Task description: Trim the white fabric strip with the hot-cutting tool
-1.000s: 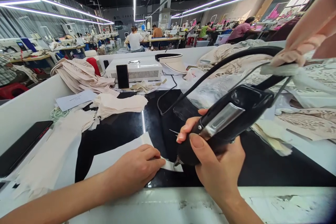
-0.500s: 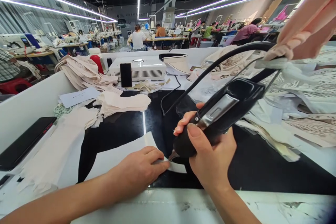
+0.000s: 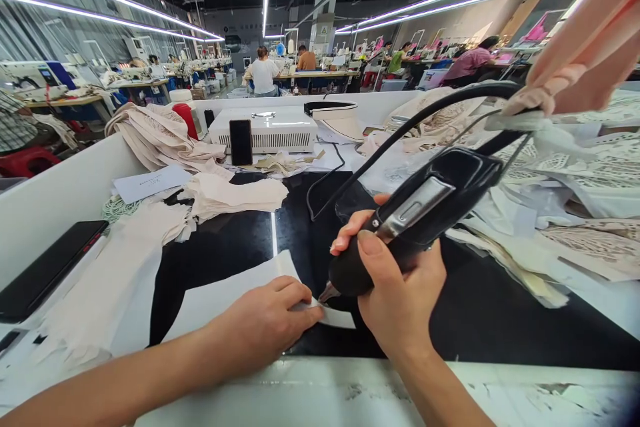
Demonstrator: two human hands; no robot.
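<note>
Since a second earlier, the right hand (image 3: 400, 293) had slid the black corded cutting tool (image 3: 415, 213) leftward along the white fabric piece (image 3: 230, 293), its tip now beside the left hand (image 3: 265, 320). Its fingers were wrapped tight round the handle; the left lay flat, pinning the fabric to the black table (image 3: 500, 313). I judged the trimming partway done, most of the edge remaining.

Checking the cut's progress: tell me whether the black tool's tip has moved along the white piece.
Cannot tell: the tool tip sits beside the left hand fingertips on the white piece throughout.
</note>
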